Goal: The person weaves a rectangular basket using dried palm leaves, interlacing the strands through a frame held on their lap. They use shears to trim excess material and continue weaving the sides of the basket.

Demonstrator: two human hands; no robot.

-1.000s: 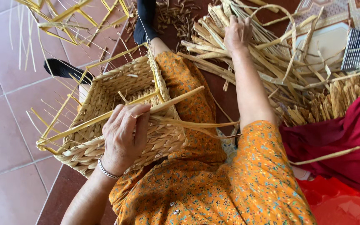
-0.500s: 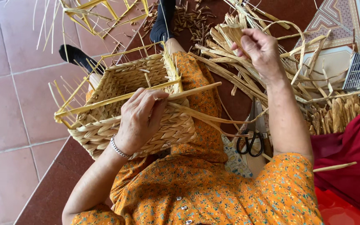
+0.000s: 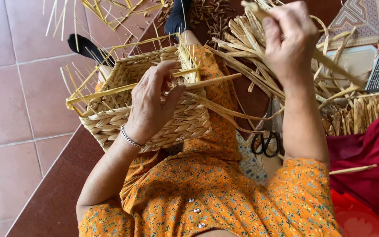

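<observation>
The half-woven basket (image 3: 150, 103) rests on our lap, our left hand (image 3: 152, 103) pressed on its rim, fingers curled around a stiff reed (image 3: 211, 81). Our right hand (image 3: 290, 41) — a second ago down in the straw pile (image 3: 259, 52) — now lifts, closed on a strand (image 3: 330, 66). Scissors (image 3: 266, 140) lie beside.

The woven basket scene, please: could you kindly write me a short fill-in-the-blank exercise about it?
1. The left hand rests on the rim of the woven ____ on the lap.
2. The right hand, raised, grips a long dried ____.
3. The black-handled ____ lie beside the right forearm.
4. A beaded ____ circles the left wrist.

Missing words: basket; straw strand; scissors; bracelet.
</observation>
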